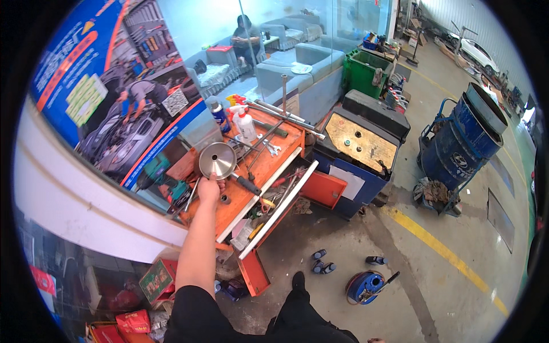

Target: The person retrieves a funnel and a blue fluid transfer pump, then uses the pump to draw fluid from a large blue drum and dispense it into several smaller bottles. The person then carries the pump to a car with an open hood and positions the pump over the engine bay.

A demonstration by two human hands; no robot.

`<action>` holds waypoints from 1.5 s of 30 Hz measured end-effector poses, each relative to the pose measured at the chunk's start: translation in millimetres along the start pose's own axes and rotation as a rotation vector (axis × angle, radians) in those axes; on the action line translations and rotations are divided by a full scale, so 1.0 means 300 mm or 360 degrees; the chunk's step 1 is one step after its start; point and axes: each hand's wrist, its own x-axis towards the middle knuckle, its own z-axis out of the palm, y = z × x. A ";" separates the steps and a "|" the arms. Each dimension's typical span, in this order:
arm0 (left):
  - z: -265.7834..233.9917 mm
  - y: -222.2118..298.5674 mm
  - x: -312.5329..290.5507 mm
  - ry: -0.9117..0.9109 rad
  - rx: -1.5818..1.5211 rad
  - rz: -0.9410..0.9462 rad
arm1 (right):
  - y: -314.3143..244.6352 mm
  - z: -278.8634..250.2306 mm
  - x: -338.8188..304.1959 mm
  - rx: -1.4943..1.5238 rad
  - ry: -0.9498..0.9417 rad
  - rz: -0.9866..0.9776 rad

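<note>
My left hand [210, 190] reaches out over an orange-topped tool cart [229, 206]. Its fingers close on the near rim of a metal funnel [227, 153], whose wide mouth faces up. Beside the funnel, a dark-handled tool [246, 183] lies across the cart top. Behind it are a white spray bottle [246, 127], a blue spray can [219, 118], wrenches [273, 150] and metal rods. Below, an open drawer [280, 208] holds jumbled tools. Only a sliver of my right hand [376, 340] shows at the lower edge, its fingers hidden.
Right of the cart stands a blue cabinet [354, 183] with an orange door [323, 188] swung out. Dark bottles [324, 267] and a blue round container [366, 287] are on the floor. A blue drum [457, 151] stands farther right. Behind glass, a person [245, 43] sits among sofas.
</note>
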 end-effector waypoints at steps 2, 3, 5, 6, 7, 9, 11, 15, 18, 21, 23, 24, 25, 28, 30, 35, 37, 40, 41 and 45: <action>0.032 0.024 0.131 -0.0074 0.0121 -0.0032 | -0.120 -0.053 -0.010 0.0159 0.0015 0.0206; 0.050 0.024 0.178 -0.0048 0.0156 -0.0034 | -0.211 -0.085 -0.008 0.0282 0.0056 0.0309; 0.055 0.035 0.243 -0.0042 0.0231 -0.0035 | -0.430 -0.189 0.013 0.0652 0.0157 0.0432; 0.048 0.044 0.258 -0.0058 0.0252 -0.0081 | -0.557 -0.247 0.035 0.1322 0.0229 0.0411; 0.025 0.059 0.260 -0.0131 0.0394 -0.0060 | -0.680 -0.307 0.048 0.0976 0.0309 0.0375; -0.026 0.074 0.201 -0.0176 0.0499 0.0019 | -0.887 -0.435 0.059 0.0740 0.0180 0.0320; -0.044 0.085 0.072 -0.0001 0.0736 0.0352 | -1.047 -0.521 0.061 0.0605 0.0215 0.0169; 0.089 -0.102 -0.451 -0.0011 0.0621 0.0711 | -1.184 -0.598 0.041 0.1026 0.0247 -0.0013; 0.294 -0.344 -0.921 -0.0806 0.0843 0.0414 | -1.150 -0.645 0.037 0.0742 0.0321 -0.0014; 0.480 -0.541 -1.290 -0.1461 0.1184 0.0049 | -1.044 -0.730 0.069 0.0650 0.0604 -0.0008; 0.584 -0.669 -1.479 -0.1793 0.1267 -0.0049 | -0.931 -0.816 0.132 0.0803 0.0942 0.0029; 0.623 -0.740 -1.558 -0.1883 0.1266 -0.0105 | -0.860 -0.858 0.174 0.0886 0.1107 0.0038; 0.664 -0.825 -1.616 -0.1936 0.1311 -0.0170 | -0.780 -0.907 0.240 0.0984 0.1347 -0.0002; 0.781 -1.148 -1.743 -0.1780 0.1326 -0.0357 | -0.525 -1.062 0.586 0.1132 0.1609 0.0188; 0.862 -1.410 -1.804 -0.1479 0.1115 -0.0651 | -0.383 -1.114 0.865 0.0663 0.1138 0.0423; 1.002 -1.943 -1.835 -0.1420 0.1030 -0.0797 | -0.232 -0.977 1.512 0.0179 0.0464 0.0380; 1.046 -2.084 -1.812 -0.1402 0.1198 -0.0871 | -0.198 -0.886 1.684 0.0313 0.0336 0.0351; 1.142 -2.222 -1.763 -0.1546 0.1336 -0.0365 | -0.199 -0.783 1.863 0.0184 0.0386 0.0367; 1.188 -2.249 -1.733 -0.1570 0.1380 -0.0194 | -0.196 -0.761 1.900 0.0167 0.0423 0.0351; 1.593 -2.374 -1.634 -0.1731 0.1267 -0.0282 | -0.137 -0.724 1.929 0.0025 0.0656 0.0254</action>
